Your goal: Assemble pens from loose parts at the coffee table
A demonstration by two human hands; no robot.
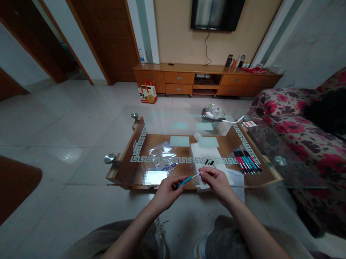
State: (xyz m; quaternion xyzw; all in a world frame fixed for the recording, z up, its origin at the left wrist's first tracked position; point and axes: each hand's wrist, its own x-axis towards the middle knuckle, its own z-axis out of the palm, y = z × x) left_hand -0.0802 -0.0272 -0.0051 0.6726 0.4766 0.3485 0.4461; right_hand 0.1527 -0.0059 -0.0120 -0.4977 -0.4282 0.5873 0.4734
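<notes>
My left hand gripped the blue pen; my right hand pinched its thin tip above the bench.

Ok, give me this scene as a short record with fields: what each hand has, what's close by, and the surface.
left hand: left hand grips a slim blue pen barrel
right hand: right hand pinches the thin white refill at the barrel's tip
nearby: row of pink, blue and black pens; white paper sheet with small black caps; clear plastic bag
surface: glass-topped wooden coffee table
</notes>
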